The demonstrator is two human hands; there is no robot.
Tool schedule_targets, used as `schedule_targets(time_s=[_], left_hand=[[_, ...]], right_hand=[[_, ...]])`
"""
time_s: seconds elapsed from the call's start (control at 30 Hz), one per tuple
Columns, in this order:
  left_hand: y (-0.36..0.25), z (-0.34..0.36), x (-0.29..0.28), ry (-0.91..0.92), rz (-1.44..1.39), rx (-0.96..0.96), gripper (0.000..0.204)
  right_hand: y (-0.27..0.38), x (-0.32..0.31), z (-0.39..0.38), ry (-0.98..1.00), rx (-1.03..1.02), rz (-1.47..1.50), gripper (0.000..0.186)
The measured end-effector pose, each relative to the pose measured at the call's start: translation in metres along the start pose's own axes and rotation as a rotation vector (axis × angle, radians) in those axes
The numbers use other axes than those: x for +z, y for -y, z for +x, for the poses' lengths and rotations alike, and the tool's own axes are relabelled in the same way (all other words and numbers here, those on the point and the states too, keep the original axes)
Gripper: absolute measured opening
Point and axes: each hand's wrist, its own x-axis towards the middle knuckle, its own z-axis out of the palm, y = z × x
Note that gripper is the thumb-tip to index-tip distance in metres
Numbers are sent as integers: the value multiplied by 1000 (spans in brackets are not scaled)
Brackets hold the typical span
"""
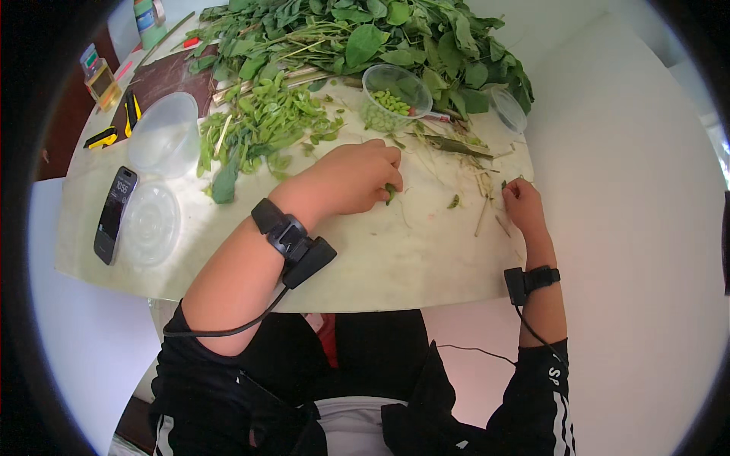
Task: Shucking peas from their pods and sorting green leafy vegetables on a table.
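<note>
A green soybean pod (390,193) is pinched in the fingertips of my left hand (346,178), just above the table's middle. Over near the right edge, my right hand (525,204) is closed, with a small green scrap (503,184) showing at its fingertips; its kind is too small to tell. Beyond my left hand stands a clear round tub (397,82) holding shelled green beans (389,102). A heap of green pods (270,121) spreads left of that tub. Stem and husk scraps (485,186) lie between my hands.
Leafy cut plants (365,42) cover the far side of the table (365,266). On the left are an empty plastic tub (163,137), a clear lid (150,224), a phone (115,216), yellow-black cutters (132,112) and a bottle (100,80). A white wall (623,228) borders the right.
</note>
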Motion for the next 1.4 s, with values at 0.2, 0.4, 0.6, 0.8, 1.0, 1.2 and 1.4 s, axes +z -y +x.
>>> schedule_targets(time_s=[0.2,0.4,0.6,0.8,1.0,1.2,1.4], left_hand=[[0,6,5,22,36,-70,13],[-6,15,3,-119,-297,-159,18],[-9,14,-4,-251,-508,-184,26],[1,15,4,-287,-425,-208,29],[-3,18,5,-295,-418,-249,26],[-5,19,9,-270,-489,-244,28],[-9,18,9,-224,-468,-266,27]], right_hand=[[33,-7,-11,-102,45,146,11],[122,-13,-29,118,-182,499,11],[175,17,-8,425,-427,585,17],[169,49,5,514,-407,777,19],[159,47,7,403,-206,1121,18],[159,50,7,450,-390,806,17],[165,52,4,415,-394,840,15]])
